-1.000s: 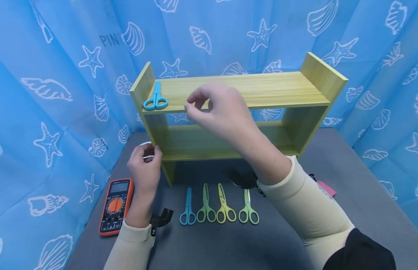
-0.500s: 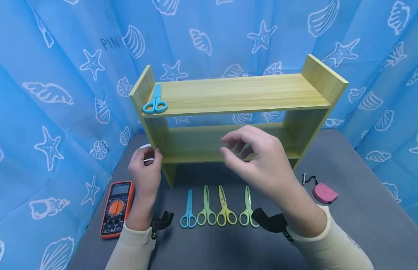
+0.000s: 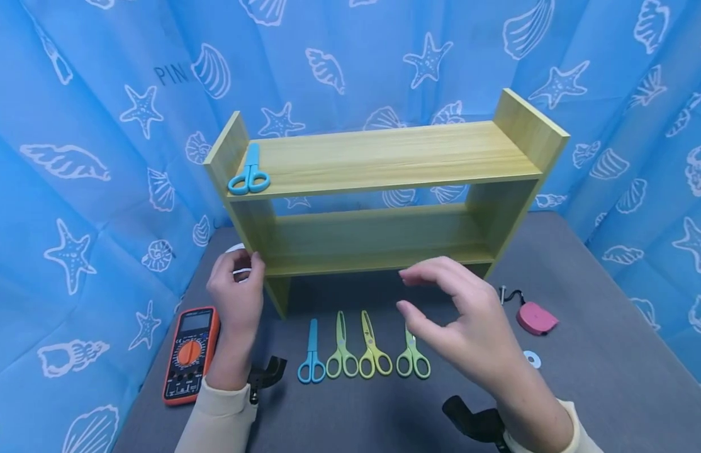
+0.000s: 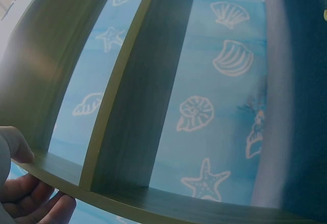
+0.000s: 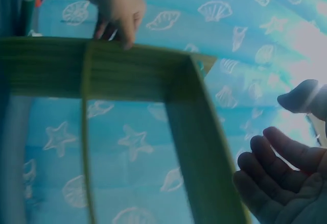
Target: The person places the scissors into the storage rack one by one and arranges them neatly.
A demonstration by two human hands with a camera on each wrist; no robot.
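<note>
A yellow-green wooden shelf (image 3: pixel 384 154) stands on the grey table. My left hand (image 3: pixel 234 302) grips its left side panel, thumb on the inner face and fingertips outside, as the left wrist view shows. Blue scissors (image 3: pixel 251 173) lie at the left end of the top board. In front of the shelf, another blue pair (image 3: pixel 312 358), green scissors (image 3: pixel 342 352), yellow scissors (image 3: pixel 374 352) and a second green pair (image 3: pixel 413 362) lie in a row, blades pointing away from me. My right hand (image 3: pixel 469 314) holds nothing, thumb and fingers spread apart, overlapping the last pair's blades.
An orange-edged multimeter (image 3: pixel 190 355) lies left of my left forearm. On the right are a pink tape measure (image 3: pixel 536 318) with a black cord, a small metal bolt (image 3: pixel 502 294) and a white ring (image 3: pixel 532 359). A blue shell-print curtain (image 3: pixel 328 56) hangs behind.
My right hand has come down from in front of the top board, moving right and toward me, its fingers spreading. The tape measure and white ring have come into view. My left hand stays on the panel.
</note>
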